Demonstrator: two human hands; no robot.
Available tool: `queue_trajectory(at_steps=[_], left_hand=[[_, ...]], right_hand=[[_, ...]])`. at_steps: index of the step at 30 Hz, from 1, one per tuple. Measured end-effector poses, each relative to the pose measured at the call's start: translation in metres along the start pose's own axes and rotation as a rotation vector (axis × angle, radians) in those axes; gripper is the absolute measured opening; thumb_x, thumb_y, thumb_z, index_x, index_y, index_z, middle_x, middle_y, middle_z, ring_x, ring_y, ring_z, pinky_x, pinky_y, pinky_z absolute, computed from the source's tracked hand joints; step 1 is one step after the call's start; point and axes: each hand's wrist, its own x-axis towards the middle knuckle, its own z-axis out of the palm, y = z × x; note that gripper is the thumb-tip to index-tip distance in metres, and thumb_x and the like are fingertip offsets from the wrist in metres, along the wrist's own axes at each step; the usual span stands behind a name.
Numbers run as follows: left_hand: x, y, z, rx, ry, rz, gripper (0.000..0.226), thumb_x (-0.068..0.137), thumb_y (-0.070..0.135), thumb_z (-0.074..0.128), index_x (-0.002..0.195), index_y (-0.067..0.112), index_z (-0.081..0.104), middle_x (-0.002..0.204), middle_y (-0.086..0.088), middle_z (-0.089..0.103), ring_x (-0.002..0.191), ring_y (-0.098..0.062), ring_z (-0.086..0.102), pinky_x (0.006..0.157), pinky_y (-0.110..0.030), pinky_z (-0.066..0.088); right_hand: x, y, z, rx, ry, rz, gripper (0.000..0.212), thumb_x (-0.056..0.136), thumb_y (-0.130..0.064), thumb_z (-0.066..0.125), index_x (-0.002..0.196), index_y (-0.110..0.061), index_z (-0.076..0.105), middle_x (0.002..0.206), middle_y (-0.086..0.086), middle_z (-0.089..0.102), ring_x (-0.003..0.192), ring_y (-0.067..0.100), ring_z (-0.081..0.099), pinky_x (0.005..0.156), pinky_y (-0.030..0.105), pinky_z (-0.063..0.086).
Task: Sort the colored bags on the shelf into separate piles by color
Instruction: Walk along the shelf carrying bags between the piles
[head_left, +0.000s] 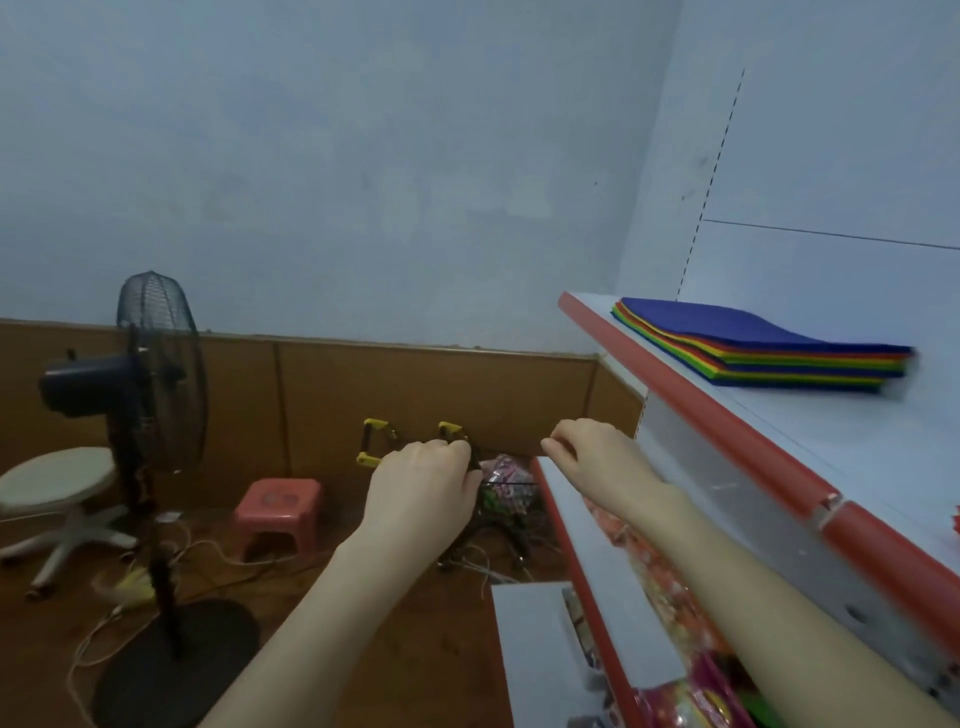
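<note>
Low at the right, lower shelf (608, 587): white board with a red front edge, carrying bright printed packets (660, 587).
Writing: none can be read; the print on the packets is blurred, and no brand or label shows elsewhere.
Left hand (423, 478): held out in the air with its back to the camera. Its fingers fold under and out of sight, so whether it grips anything cannot be told.
Right hand (592, 457): reaches just above the far end of the lower shelf, fingers loosely bent, with nothing seen in them.
Upper shelf (831, 452): white top behind a red edge strip (701, 410), higher than both hands.
Stack of bags (753, 348): 1 flat pile on the upper shelf, blue on top, with red, orange, yellow and green edges showing below. Its far right end is blurred.
Key relation: the stack lies up and to the right of both hands, beyond the red strip, touched by neither. The right hand is the nearer. The pile's long sides appear to run along the shelf.
Progress: every colour sits in 1 pile, so sorting looks not yet begun.
Floor beyond: a wire basket (506, 493) with yellow handles, a pink stool (275, 506), a standing fan (156, 364) and a white chair (57, 478).
</note>
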Motion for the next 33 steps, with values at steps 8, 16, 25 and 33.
queue_trajectory(at_steps=[8, 16, 25, 33], left_hand=[[0.139, -0.056, 0.045, 0.002, 0.010, 0.239, 0.026, 0.098, 0.036, 0.036, 0.098, 0.020, 0.056, 0.082, 0.006, 0.054, 0.071, -0.007, 0.049, 0.060, -0.018, 0.036], [0.260, -0.023, 0.085, -0.135, 0.043, 0.524, 0.026, 0.098, 0.036, 0.037, 0.098, 0.019, 0.057, 0.084, 0.004, 0.058, 0.077, -0.013, 0.056, 0.068, -0.025, 0.050], [0.368, 0.067, 0.131, -0.288, 0.158, 0.737, 0.019, 0.096, 0.025, 0.043, 0.080, 0.016, 0.046, 0.076, -0.001, 0.051, 0.078, -0.026, 0.056, 0.058, -0.030, 0.035], [0.449, 0.122, 0.157, -0.187, 0.177, 0.804, 0.011, 0.089, 0.022, 0.058, 0.087, 0.011, 0.058, 0.086, -0.008, 0.061, 0.081, -0.028, 0.060, 0.059, -0.029, 0.038]], right_hand=[[0.117, 0.030, 0.013, -0.035, 0.112, 0.184, 0.029, 0.097, -0.033, 0.043, 0.094, -0.012, 0.063, 0.092, 0.003, 0.064, 0.087, 0.021, 0.061, 0.075, 0.037, 0.051], [0.161, 0.080, -0.033, -0.189, 0.233, 0.431, 0.030, 0.098, -0.032, 0.043, 0.095, -0.010, 0.063, 0.094, 0.005, 0.065, 0.084, 0.021, 0.059, 0.068, 0.033, 0.047], [0.173, 0.185, -0.082, -0.431, 0.273, 0.755, 0.032, 0.098, -0.032, 0.041, 0.100, -0.006, 0.060, 0.102, 0.012, 0.063, 0.095, 0.030, 0.056, 0.068, 0.032, 0.038], [0.161, 0.264, -0.109, -0.523, 0.303, 1.175, 0.029, 0.098, -0.026, 0.036, 0.081, -0.007, 0.050, 0.090, 0.012, 0.058, 0.078, 0.028, 0.049, 0.065, 0.028, 0.035]])
